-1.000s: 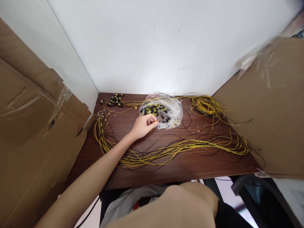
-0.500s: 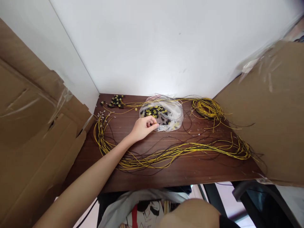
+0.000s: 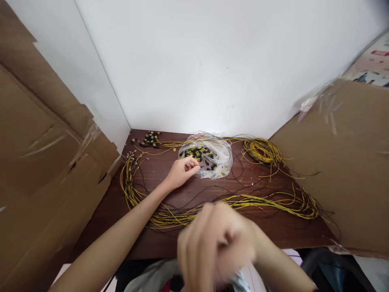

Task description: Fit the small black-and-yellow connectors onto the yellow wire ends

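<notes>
My left hand (image 3: 181, 171) is at the near left edge of a clear plastic bag (image 3: 225, 156). Its thumb and fingers are pinched together; whatever they hold is too small to make out. Inside the bag lie several small black and yellow connectors (image 3: 199, 152). Close to the camera, my right hand (image 3: 215, 243) is raised over the table's front edge, smeared by motion. Its fingers look bent, but their grip does not show. Behind it, a long bundle of yellow and black wires (image 3: 255, 200) runs across the table, partly covered by this hand.
A coil of yellow and black wire (image 3: 263, 152) lies at the back right. More connectors (image 3: 150, 139) sit in a pile at the back left. White wire ends (image 3: 130, 156) point up near the left side. Cardboard walls (image 3: 343, 162) and a white back panel (image 3: 194, 73) enclose the table.
My right hand has come up into view from below, in front of the table. My left hand stays pinched by the bag's near edge. The whole view has shifted slightly.
</notes>
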Available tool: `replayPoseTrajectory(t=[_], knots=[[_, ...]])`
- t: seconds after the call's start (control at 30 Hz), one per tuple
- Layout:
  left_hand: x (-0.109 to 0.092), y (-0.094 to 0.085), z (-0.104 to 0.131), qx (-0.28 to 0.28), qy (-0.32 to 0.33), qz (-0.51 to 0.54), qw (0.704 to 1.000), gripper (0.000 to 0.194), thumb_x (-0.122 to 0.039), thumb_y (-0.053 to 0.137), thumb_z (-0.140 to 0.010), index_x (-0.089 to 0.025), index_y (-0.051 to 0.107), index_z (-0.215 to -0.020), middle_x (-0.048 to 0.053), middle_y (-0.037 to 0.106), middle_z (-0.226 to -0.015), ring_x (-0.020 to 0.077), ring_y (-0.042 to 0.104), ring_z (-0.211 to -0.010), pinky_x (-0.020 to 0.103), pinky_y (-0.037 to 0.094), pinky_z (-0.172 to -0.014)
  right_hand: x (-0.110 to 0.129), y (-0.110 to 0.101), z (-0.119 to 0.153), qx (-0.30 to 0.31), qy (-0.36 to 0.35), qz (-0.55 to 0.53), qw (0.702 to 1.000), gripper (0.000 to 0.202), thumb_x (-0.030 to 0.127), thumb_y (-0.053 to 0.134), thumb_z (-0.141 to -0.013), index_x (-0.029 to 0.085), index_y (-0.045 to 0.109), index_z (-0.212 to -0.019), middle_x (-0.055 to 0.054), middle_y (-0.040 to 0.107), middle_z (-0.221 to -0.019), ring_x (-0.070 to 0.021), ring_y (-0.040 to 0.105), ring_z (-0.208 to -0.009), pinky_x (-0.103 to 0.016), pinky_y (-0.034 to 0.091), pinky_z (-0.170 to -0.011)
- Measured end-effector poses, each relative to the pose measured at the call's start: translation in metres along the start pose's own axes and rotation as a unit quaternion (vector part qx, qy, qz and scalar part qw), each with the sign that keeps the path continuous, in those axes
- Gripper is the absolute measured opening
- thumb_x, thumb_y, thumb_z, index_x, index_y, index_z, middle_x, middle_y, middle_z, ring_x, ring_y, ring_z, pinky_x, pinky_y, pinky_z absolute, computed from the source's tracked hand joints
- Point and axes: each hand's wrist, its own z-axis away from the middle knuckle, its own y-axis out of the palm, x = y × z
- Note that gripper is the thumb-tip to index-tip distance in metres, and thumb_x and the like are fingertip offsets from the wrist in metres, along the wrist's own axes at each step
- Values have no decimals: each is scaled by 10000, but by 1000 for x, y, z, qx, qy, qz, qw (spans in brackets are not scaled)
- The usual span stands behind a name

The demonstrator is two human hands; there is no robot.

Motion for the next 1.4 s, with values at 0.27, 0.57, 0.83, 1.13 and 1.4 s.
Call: replayPoseTrajectory(t=[0.27,0.57,0.83,1.13,1.4], knots=[[5,3,-2,11,-12,-1,1000,240,-277,573,-777,-122,702,-908,26,661,-730,104,512,-592,198,388,-547,-65,-120,-13,-412,74,384,823,182,180,483,-858,167,661,-893,-68,683,-889,-175,628,-813,-313,492,-747],[7,1,-2,-2,26,-34,999,208,-211,584,-768,-166,729,-911,19,598,-762,91,457,-596,193,358,-531,-111,-129,-5,-329,122,561,750,240,146,483,-864,155,627,-1056,-91,634,-1020,-225,543,-967,-358,431,-853],[11,1,-3,-57,-28,73,995,197,-207,664,-693,-123,662,-870,39,632,-767,113,541,-646,221,455,-581,-109,-125,-13,-312,182,621,695,208,274,506,-895,233,660,-1029,-74,579,-945,-221,521,-925,-353,369,-761],[15,0,-3,-46,-30,126,990,192,-248,657,-706,-120,631,-847,32,604,-739,116,567,-644,248,520,-616,-109,-127,-9,-340,169,580,721,111,259,560,-851,183,627,-899,-58,581,-935,-218,531,-937,-360,385,-823],[13,0,-1,-31,5,54,998,169,-257,606,-763,-135,646,-873,35,613,-779,121,562,-698,209,477,-609,-113,-130,-3,-370,145,505,766,243,71,451,-822,163,631,-958,-68,588,-933,-194,567,-881,-323,450,-827]])
